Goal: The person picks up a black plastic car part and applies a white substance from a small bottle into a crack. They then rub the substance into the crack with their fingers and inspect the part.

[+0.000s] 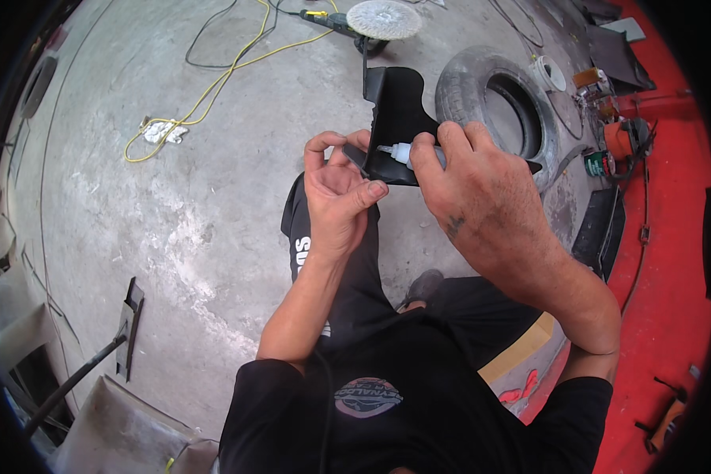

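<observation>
A black molded plastic part [399, 91] with a curved upper edge stands in front of me, above my knee. My left hand [336, 189] is closed on its lower left edge, thumb below and fingers behind. A small translucent squeeze bottle with a narrow nozzle [401, 152] is in my right hand [486, 189], pinched between thumb and fingers. Its tip points left at the inner face of the part, close to the left edge. I cannot tell whether the tip touches. My right fingers cover most of the bottle and hide the part's right edge.
On the concrete floor ahead lie a tire [466, 87], a power polisher with a round white pad [384, 20], a yellow cord [221, 79] and a crumpled white rag [166, 131]. A white bucket [548, 73] and a green can [599, 163] stand at the right, by the red surface [671, 197].
</observation>
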Motion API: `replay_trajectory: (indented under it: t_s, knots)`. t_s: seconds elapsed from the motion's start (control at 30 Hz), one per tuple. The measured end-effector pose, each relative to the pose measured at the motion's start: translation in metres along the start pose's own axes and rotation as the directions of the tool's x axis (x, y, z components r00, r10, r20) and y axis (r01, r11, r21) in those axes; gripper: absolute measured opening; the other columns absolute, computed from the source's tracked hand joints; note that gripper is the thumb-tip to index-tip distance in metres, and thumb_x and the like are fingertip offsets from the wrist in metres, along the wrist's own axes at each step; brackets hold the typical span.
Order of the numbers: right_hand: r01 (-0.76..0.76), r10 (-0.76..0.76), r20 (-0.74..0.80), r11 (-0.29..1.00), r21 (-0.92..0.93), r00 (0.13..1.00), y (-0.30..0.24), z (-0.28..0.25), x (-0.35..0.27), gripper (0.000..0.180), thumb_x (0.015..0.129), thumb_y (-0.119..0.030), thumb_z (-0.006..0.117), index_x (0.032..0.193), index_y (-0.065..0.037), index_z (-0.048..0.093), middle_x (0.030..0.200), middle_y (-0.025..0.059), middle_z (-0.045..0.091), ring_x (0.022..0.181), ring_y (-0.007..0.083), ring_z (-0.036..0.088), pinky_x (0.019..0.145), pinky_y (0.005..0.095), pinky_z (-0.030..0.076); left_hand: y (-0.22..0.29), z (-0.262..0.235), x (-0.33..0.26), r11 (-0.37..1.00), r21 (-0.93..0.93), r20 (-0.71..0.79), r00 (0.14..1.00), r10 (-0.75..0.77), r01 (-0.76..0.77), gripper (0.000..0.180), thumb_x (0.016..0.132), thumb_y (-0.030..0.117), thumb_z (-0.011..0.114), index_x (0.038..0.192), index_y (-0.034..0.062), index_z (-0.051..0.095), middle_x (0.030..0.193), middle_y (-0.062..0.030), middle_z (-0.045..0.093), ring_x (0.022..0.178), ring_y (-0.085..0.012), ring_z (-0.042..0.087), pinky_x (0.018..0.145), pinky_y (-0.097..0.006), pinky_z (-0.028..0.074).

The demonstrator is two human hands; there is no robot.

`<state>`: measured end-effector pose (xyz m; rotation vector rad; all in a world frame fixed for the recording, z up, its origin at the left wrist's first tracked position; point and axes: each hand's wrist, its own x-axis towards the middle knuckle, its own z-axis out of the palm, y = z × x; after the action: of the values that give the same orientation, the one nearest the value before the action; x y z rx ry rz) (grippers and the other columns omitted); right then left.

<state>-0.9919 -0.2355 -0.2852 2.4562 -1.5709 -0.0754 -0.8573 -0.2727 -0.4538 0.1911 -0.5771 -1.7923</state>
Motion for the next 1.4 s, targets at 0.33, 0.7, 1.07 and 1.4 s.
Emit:
replay_trajectory:
  t_s: [0.33,0.7,1.07,1.4]
  knots:
    - [-0.088,0.092,-0.059,0.994,0.056,0.994,0.005,0.004,-0.007,0.018,0.076,-0.007,0.066,0.091,-0.001,0.059,0.083,0.0098,0.055,0.081,0.0247,0.061,0.059,0.0333,0.056,-0.001,-0.003,0.000,1.000,-0.009,0.008,1.000,-0.004,0.004,0.072,0.077,-0.007,0.081,0.134,0.0112,0.041,0.134,-0.0152,0.054,0.120,-0.0245,0.059,0.096,-0.039,0.056]
    - [-0.107,0.416,-0.270,0.688,0.718,0.868,0.030,0.005,-0.094,0.034,0.068,0.004,0.075,0.101,0.001,0.066,0.093,0.0130,0.068,0.082,0.0257,0.068,0.073,0.0327,0.053,0.024,0.003,0.011,0.993,0.054,-0.003,0.994,0.105,-0.105,0.089,0.065,-0.015,0.082,0.137,0.0183,0.040,0.136,-0.0136,0.050,0.124,-0.0260,0.054,0.100,-0.037,0.051]
    - [-0.376,0.618,0.037,0.429,0.821,0.786,0.025,0.135,-0.162,0.036,0.076,0.000,0.076,0.111,0.000,0.065,0.103,0.0118,0.070,0.092,0.0266,0.066,0.084,0.0355,0.052,0.023,0.008,0.007,0.999,-0.022,-0.053,0.998,0.037,-0.038,0.100,0.070,-0.003,0.085,0.152,0.0187,0.033,0.140,-0.0066,0.052,0.125,-0.0259,0.058,0.101,-0.039,0.052]
    - [-0.481,0.569,0.040,0.654,0.584,0.821,0.007,0.397,-0.199,0.037,0.082,-0.006,0.074,0.118,-0.001,0.065,0.112,0.0157,0.068,0.103,0.0323,0.066,0.091,0.0407,0.051,0.015,-0.012,0.010,0.999,-0.041,-0.100,0.995,-0.002,-0.003,0.093,0.072,0.004,0.088,0.149,0.0119,0.038,0.134,-0.0069,0.058,0.121,-0.0256,0.061,0.101,-0.041,0.052]
